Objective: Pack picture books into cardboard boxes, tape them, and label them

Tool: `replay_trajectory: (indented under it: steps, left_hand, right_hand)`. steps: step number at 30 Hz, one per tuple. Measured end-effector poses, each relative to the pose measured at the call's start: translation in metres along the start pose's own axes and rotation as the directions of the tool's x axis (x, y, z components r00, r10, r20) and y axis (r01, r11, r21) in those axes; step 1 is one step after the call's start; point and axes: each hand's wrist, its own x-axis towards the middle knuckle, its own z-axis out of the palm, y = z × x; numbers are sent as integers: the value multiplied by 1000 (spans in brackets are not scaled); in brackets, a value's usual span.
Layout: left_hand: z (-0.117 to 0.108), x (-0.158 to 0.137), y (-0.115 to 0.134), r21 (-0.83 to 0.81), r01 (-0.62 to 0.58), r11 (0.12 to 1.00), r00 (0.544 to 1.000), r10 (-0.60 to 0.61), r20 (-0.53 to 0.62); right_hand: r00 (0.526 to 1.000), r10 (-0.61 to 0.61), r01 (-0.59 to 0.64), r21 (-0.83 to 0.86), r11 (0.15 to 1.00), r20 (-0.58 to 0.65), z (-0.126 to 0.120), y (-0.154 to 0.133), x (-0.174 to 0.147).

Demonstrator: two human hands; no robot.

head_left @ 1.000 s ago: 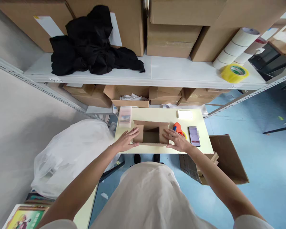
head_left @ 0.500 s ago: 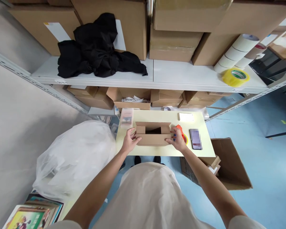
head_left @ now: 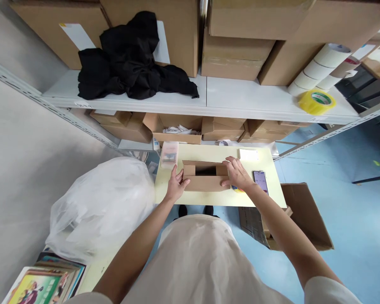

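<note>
A small brown cardboard box (head_left: 205, 184) lies on the pale yellow table in front of me, its long flaps raised and a dark gap showing between its folded end flaps. My left hand (head_left: 175, 185) holds its left end, thumb on the front side and fingers along the end. At the right end, my right hand (head_left: 237, 174) grips with the thumb low at the front and the fingertips at the back flap. A tape roll (head_left: 238, 188) is mostly hidden beneath my right hand.
On the yellow table (head_left: 196, 199) are a phone (head_left: 260, 181), a white card stack (head_left: 248, 154) and a translucent pink case (head_left: 169, 154). Shelves with boxes, black cloth (head_left: 129, 63) and yellow tape (head_left: 316, 102) stand behind. A white plastic bag (head_left: 101, 207) is left; an open carton (head_left: 304, 215) right.
My right hand has moved up and inward over the box's right end, now covering the orange item and most of the tape roll. My left hand stays at the left end.
</note>
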Motion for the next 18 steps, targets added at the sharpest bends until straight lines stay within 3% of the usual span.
replay_trajectory:
  steps: [3,6,10,13,18]
  left_hand:
    - [-1,-1,2,23,-16,1000,1000,15,12]
    - [-3,-3,7,193,-105,976,994,97,50]
    - [-6,-5,12,528,-267,806,964,214,160]
    - [-6,-5,14,655,-339,676,941,246,233]
    - [-4,-4,14,720,-367,590,930,236,280]
  right_hand:
    - [995,-84,82,39,996,58,6,1,-8]
    - [988,-85,72,103,992,132,15,-1,-20]
    - [987,127,-145,217,965,98,29,-12,-37]
    - [956,276,-295,356,887,104,41,-22,-43]
    - [940,330,-334,455,825,93,53,-30,-38]
